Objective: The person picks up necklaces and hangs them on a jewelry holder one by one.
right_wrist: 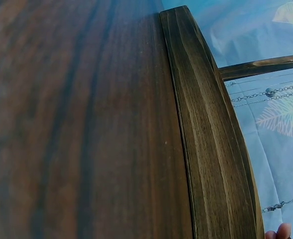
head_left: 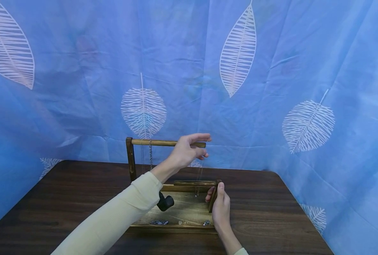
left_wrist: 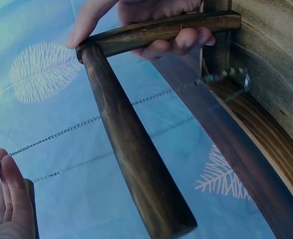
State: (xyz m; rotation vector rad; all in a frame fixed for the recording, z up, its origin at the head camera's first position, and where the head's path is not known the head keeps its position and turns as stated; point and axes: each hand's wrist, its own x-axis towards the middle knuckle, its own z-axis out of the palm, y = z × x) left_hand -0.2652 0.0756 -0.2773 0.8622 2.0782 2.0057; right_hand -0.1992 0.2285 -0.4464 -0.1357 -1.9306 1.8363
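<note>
A brown wooden jewelry stand (head_left: 130, 159) has a tall post with an upper bar, and a shorter post with a lower bar (left_wrist: 129, 139). My left hand (head_left: 189, 150) is at the free right end of the upper bar. Its thumb and fingers pinch a thin chain necklace (left_wrist: 72, 128), which stretches down past the lower bar toward the tray (head_left: 189, 209). My right hand (head_left: 221, 207) grips the short right post (left_wrist: 161, 34), fingers curled behind it. More chain necklaces (head_left: 150, 152) hang from the upper bar, left of my left hand.
Small jewelry pieces (head_left: 159, 222) lie along the tray's front edge. A black rounded object (head_left: 165, 203) shows below my left forearm, over the tray. Under the stand is a dark wooden table (head_left: 265, 212). A blue curtain (head_left: 189, 63) with white leaf prints hangs behind.
</note>
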